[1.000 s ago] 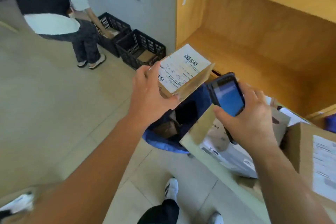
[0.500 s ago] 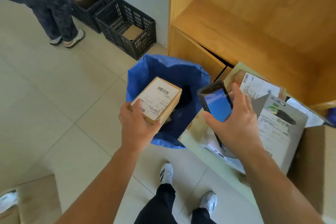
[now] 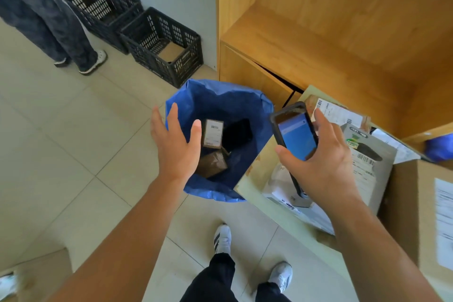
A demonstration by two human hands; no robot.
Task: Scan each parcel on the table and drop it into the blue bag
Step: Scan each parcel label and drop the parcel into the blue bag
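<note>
The blue bag (image 3: 255,110) stands open on the floor beside the table corner. Inside it lies a small labelled cardboard parcel (image 3: 213,133), with another brown parcel (image 3: 212,163) and a black item (image 3: 237,131) around it. My left hand (image 3: 175,147) hovers over the bag's left rim, fingers spread, holding nothing. My right hand (image 3: 323,157) grips a handheld scanner (image 3: 296,133) with a lit blue screen, above the table (image 3: 247,191). On the table lie a grey box parcel (image 3: 370,157), a labelled parcel (image 3: 333,111) behind it, and a large cardboard box (image 3: 421,211) at the right.
Two black plastic crates (image 3: 161,46) stand against the wall at the back left. Beside them stands another person, legs (image 3: 46,19) only in view. A wooden shelf unit (image 3: 331,39) rises behind the bag and table. My own feet (image 3: 223,238) are on the tiled floor below.
My left hand has let go of the small labelled parcel, which has dropped into the blue bag. The hand now stays spread over the rim. The scanner hand has barely moved.
</note>
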